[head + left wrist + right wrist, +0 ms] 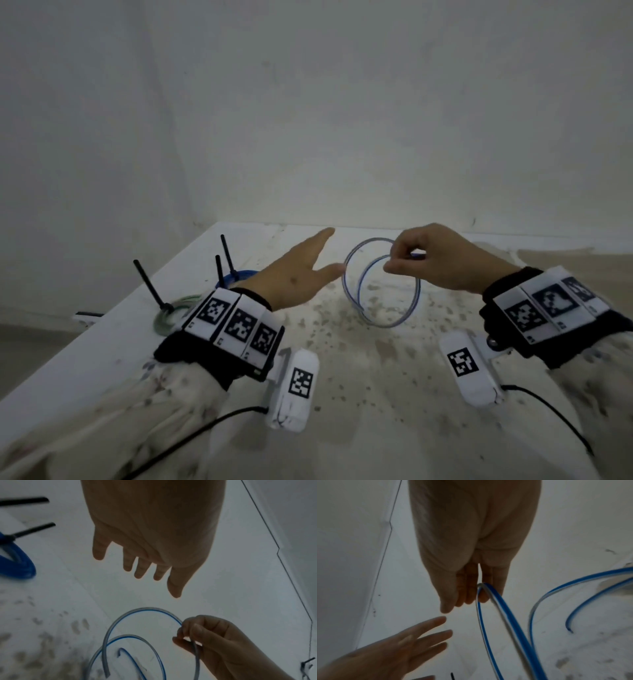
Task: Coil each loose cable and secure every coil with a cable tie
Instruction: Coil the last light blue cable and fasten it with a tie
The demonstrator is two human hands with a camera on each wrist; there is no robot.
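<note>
A thin clear cable with a blue stripe (349, 284) (145, 609) (505, 612) hangs in loose loops above the table. My right hand (424, 258) (202, 635) (471, 591) pinches the top of the loops between thumb and fingers. My left hand (301, 270) (145, 561) (412, 641) hovers just left of the loops with its fingers straight and spread, holding nothing. One free end of the cable (107, 674) rests near the table. A blue coil (239, 274) (18, 566) and a green coil (168, 315) lie at the left, each with a black cable tie (149, 286) sticking up.
The white table (342, 377) is speckled with dark stains and stands against white walls in a corner. Its left edge runs diagonally beside the tied coils. Black wires trail from the wrist cameras (294, 387) near the front.
</note>
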